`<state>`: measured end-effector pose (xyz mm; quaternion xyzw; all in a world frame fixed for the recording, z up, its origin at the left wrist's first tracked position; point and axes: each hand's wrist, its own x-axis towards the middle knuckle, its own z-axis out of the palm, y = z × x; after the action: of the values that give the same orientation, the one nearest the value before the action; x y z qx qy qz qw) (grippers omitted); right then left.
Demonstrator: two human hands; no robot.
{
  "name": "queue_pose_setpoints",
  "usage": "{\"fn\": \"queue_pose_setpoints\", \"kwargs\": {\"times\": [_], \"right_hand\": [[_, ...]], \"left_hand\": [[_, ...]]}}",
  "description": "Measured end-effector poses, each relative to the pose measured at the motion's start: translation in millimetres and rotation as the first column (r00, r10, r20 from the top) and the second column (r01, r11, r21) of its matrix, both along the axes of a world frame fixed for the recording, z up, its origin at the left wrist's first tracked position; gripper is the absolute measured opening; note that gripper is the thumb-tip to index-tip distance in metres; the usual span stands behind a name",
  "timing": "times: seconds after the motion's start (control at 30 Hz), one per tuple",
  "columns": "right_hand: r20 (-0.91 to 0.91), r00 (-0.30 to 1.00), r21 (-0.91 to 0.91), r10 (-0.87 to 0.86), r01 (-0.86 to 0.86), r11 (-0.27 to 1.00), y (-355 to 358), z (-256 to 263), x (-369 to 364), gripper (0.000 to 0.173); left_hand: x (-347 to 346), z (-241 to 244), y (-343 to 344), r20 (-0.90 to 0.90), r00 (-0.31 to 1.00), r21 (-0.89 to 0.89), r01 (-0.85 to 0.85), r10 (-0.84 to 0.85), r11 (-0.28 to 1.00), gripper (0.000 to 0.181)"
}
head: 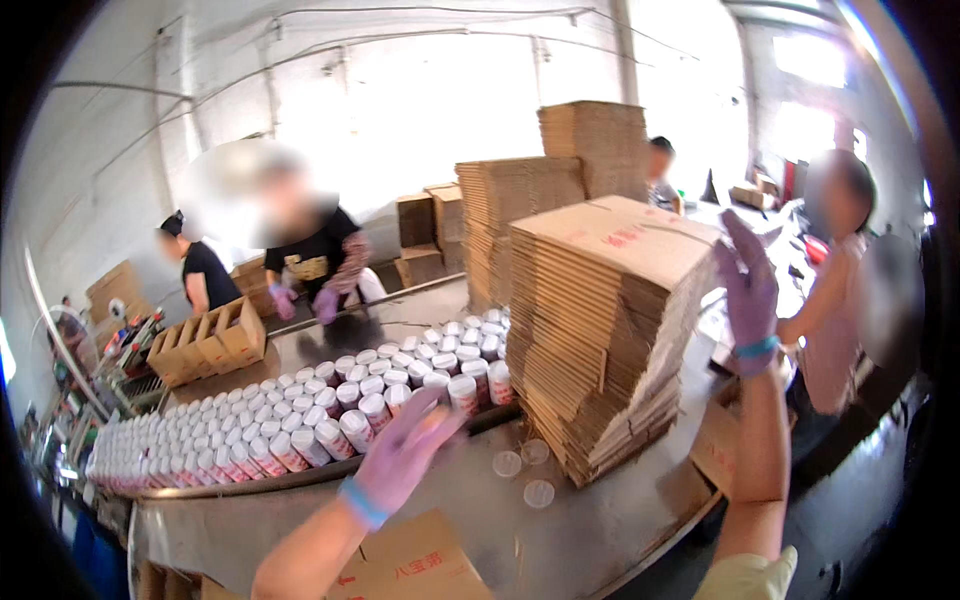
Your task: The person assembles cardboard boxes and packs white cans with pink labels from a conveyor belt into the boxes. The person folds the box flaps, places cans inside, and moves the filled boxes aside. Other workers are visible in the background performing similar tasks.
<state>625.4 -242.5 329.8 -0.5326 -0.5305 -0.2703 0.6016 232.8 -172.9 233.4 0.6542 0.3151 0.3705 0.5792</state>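
Observation:
My left hand point(405, 454), in a purple glove with a blue band at the wrist, hovers over the metal table by the front row of cans. Its blurred fingers stretch forward and hold nothing I can see. My right hand point(752, 311), gloved the same way, is raised with fingers apart beside the top right edge of a tall stack of flattened cardboard boxes point(577, 330). Whether it touches the stack cannot be told. Many cans with white lids point(307, 420) stand in rows left of the stack. A cardboard box point(420, 559) bearing red writing lies below my left hand.
Three clear plastic lids point(538, 493) lie on the metal table point(450, 487) before the stack. Taller cardboard stacks point(517, 217) rise behind. Across the cans stands a gloved co-worker point(315, 259), near an open divided carton point(210, 341). Another person point(832, 315) is at the right.

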Motion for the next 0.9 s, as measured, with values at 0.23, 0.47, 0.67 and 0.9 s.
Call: {"fn": "queue_pose_setpoints", "kwargs": {"times": [0.23,0.47,0.67,0.9], "right_hand": [[-0.338,0.921,-0.324,-0.193,0.079,0.943,45,-15,276,0.086],[-0.680,0.721,-0.285,0.136,-0.431,0.856,88,-22,261,0.063],[-0.620,0.776,-0.243,0.118,-0.333,0.911,59,6,172,0.061],[-0.475,0.850,-0.319,0.228,-0.408,0.855,4,14,16,0.048]], "left_hand": [[224,99,62,-0.222,0.968,0.145,0.153,-0.118,0.978,0.095],[287,48,100,-0.060,0.993,0.114,-0.095,0.103,0.989,0.101],[246,55,75,0.178,0.962,-0.195,-0.170,0.205,0.966,0.092],[102,25,54,0.690,0.720,-0.213,0.105,0.074,0.971,0.073]]}}
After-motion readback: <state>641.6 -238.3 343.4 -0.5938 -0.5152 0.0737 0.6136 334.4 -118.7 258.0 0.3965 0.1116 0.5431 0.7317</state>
